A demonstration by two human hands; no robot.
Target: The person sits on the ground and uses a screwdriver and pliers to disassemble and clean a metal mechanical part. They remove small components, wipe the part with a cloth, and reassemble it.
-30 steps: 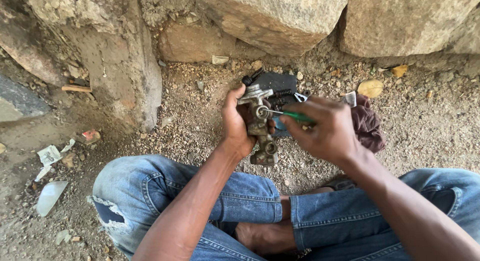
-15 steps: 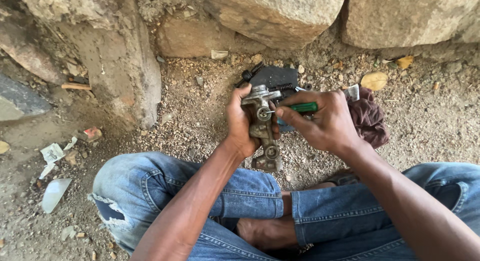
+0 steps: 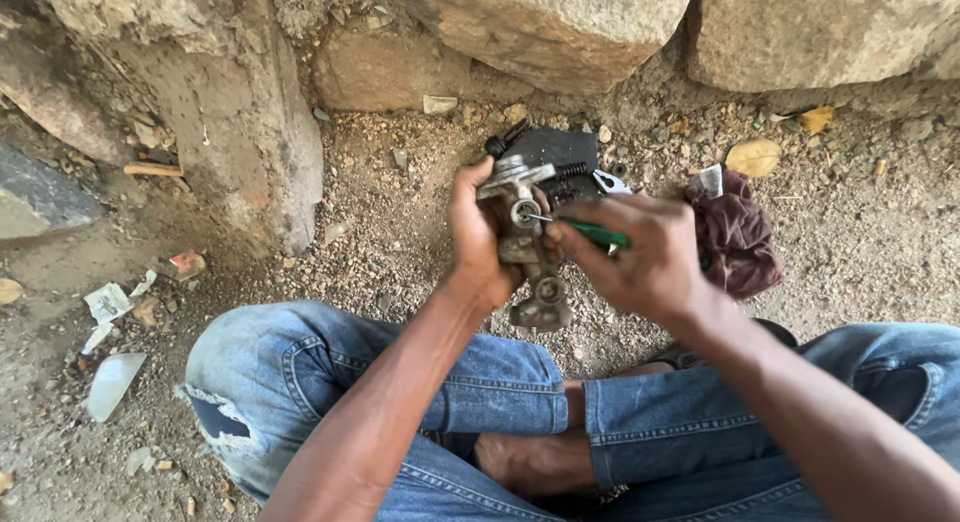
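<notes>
A metal part point(image 3: 525, 244) is gripped by the left hand point(image 3: 478, 237).
A green screwdriver point(image 3: 590, 232), clasped in the right hand point(image 3: 645, 257), is held against it; a rag point(image 3: 738, 240) lies just right.

The left hand point(image 3: 480, 237) has lifted the grey metal part point(image 3: 525, 242) higher, bringing it upright against the palm. The right hand point(image 3: 640, 257) has drawn back slightly, so the green-handled screwdriver point(image 3: 590, 232) now lies nearly level, its tip in the round opening just beside the left thumb.
</notes>
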